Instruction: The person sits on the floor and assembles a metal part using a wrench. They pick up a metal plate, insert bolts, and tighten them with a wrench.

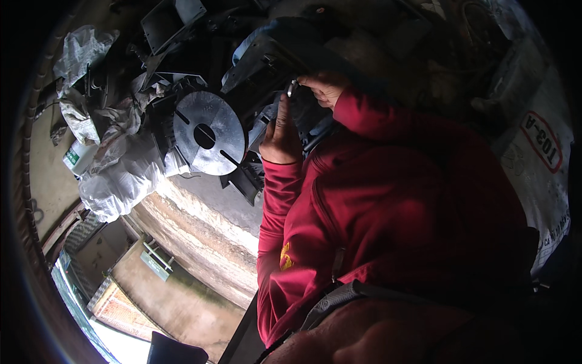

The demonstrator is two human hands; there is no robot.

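Observation:
My left hand (pixel 280 139) is raised with its index finger stretched up and its other fingers partly folded. That fingertip is beside a small shiny metal piece (pixel 292 89); I cannot tell whether it touches. The fingertips of my right hand (pixel 327 88) close on the piece from the other side. Left of my hands is a round grey metal disc (pixel 222 129) with a dark central hole and slots cut into it. Dark metal parts (pixel 242 184) lie beside the disc. Shadow hides much of what is behind my hands.
Crumpled white plastic bags (pixel 124 176) and a white container (pixel 79 156) are at the left. Angled dark metal plates (pixel 173 27) crowd the top. A large white printed sack (pixel 533 151) stands at the right. A pale wall (pixel 176 291) shows at lower left.

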